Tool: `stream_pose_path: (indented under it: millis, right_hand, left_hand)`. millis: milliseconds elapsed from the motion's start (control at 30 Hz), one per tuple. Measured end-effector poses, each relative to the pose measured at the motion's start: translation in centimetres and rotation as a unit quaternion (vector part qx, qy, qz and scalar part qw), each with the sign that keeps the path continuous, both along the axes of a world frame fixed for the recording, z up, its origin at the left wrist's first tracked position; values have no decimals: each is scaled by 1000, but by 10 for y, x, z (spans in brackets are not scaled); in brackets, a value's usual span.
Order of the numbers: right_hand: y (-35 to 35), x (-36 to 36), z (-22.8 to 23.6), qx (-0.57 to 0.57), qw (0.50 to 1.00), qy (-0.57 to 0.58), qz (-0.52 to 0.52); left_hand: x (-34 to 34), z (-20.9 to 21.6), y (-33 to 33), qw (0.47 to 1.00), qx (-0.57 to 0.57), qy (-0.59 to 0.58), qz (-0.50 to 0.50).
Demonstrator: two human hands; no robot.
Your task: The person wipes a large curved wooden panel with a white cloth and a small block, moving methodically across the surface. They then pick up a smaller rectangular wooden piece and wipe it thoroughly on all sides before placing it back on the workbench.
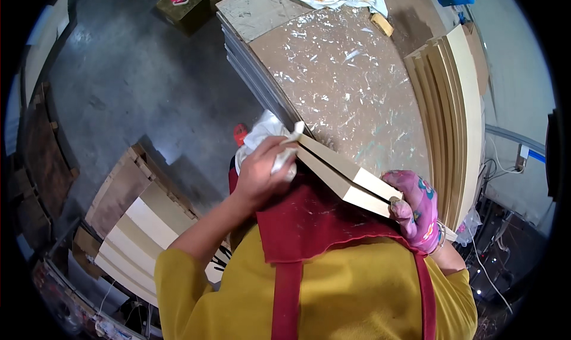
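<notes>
A long cream-coloured board (333, 172) with a dark lengthwise groove or gap lies slantwise in front of my waist, near the worktable's edge. Whether it is one grooved piece or two strips, I cannot tell. My bare left hand (260, 169) is closed on a crumpled white cloth (266, 129) at the board's left end. Part of the cloth pokes out above the fingers, touching that end. My right hand (416, 209), in a pink flowered glove, grips the board's right end, thumb on the near side. The glove hides some of that end.
The paint-spattered brown worktable (351, 84) spreads ahead of me. Several long cream panels (455, 108) stand side by side along its right. A yellow sponge-like block (382, 24) lies at the back. More pale panels (140, 233) rest at lower left. A dark green box (189, 12) sits on the floor.
</notes>
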State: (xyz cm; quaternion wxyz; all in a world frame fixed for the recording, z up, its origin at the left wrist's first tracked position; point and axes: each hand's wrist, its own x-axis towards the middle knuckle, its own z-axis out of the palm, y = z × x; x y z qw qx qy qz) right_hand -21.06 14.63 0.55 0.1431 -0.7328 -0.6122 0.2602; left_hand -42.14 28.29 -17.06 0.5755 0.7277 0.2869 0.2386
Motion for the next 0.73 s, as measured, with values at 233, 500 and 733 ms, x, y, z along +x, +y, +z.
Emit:
stream_pose_path:
  millis: [233, 500, 733]
  right_hand:
    - [3, -2, 3, 0, 999, -21, 43]
    - [-2, 0, -5, -23, 996, -63, 59]
    - [-1, 6, -4, -58, 997, -17, 38]
  left_hand:
    - [-6, -38, 3, 959, -278, 55, -1]
    - [32, 54, 29, 970, -4, -235, -63]
    - [59, -44, 34, 922, -347, 21, -169]
